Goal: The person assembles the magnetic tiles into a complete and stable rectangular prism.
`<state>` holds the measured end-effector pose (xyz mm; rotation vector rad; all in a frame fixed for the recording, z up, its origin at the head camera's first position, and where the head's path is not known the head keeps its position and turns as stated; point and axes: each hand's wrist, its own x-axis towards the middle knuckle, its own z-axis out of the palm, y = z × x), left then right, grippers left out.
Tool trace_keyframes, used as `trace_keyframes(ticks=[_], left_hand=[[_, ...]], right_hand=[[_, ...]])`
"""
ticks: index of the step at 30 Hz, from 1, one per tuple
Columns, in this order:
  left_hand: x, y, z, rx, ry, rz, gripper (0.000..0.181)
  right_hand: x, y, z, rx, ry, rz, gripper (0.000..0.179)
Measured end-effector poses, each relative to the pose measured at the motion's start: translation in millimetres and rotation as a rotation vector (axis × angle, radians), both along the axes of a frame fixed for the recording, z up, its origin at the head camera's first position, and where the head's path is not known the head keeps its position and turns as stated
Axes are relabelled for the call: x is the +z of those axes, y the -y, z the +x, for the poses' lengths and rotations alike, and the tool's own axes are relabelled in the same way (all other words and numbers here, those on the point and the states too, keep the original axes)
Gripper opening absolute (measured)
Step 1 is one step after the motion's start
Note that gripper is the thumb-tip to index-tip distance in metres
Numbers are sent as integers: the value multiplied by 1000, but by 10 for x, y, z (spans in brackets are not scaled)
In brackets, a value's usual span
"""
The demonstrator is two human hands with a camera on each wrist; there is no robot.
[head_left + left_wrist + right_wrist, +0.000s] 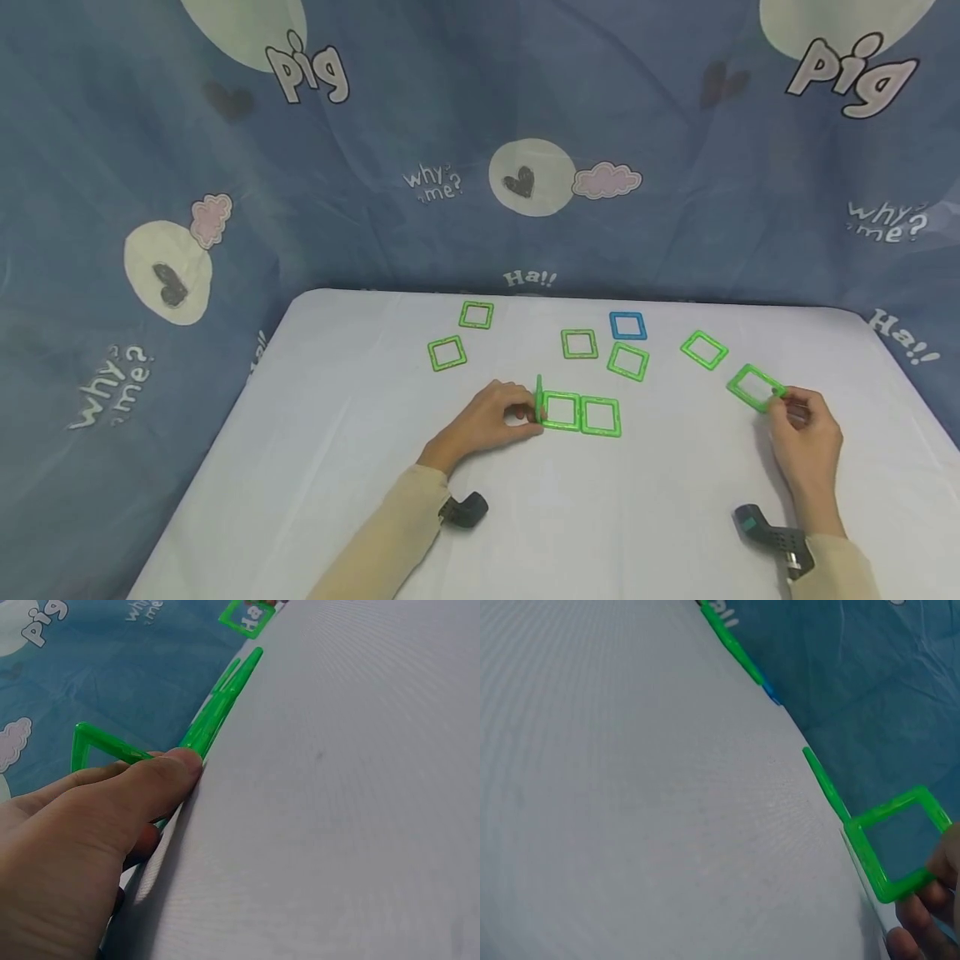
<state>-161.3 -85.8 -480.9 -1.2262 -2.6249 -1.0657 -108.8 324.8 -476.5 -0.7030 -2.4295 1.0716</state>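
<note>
Two green square magnetic frame tiles lie flat edge to edge on the white table, the first tile (562,428) on the left and the second tile (602,433) to its right. At the row's left end another green tile (538,398) stands upright, pinched low down by the thumb and fingers of my left hand (487,417). Far to the right, my right hand (808,437) pinches a green square tile (868,859) by one corner, tilted in the right wrist view. Its fingers are partly cut off there.
Toward the back of the white table (360,333) lie a blue tile (629,337) and several loose green tiles, among them a green tile (477,303) at back left. Blue printed cloth (420,233) hangs behind. A black device (465,510) sits at the left wrist, another at the right.
</note>
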Motion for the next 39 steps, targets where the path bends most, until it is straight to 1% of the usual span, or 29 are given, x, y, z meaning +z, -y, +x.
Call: trace_keyframes(ticks=[4,7,9,13,16,22,25,30,36,39], left_hand=[[5,4,-10,-3,-1,-2,12],[-7,2,-13,-2,-10,-6,12],[-18,-2,-15,-1,-16,-5,12],[-23,-6,-19,-6,-29,-1,13],[-14,-2,-18,-8,-29,1,13],[-13,15,-7,5,5,-7,15],[-27,9,-7,1,11,-7,15],[-32,-4,-7,-3,-7,-9,16],[-12,-5,-6,-3,-12,-10,15],[-6,-1,-4,2,-12,-11,14]], right_hand=[[20,28,-19,39,8,-13,32],[48,73,-24,91,-8,-25,31],[66,117,-22,139,-30,-28,30],[84,221,-14,246,-118,-20,26],[80,311,-13,320,-167,3,24],[53,503,-15,422,-184,37,20],[36,565,-17,469,-216,35,19],[15,607,-24,520,-253,43,19],[11,632,-39,528,-246,65,20],[19,644,-48,538,-252,54,21]])
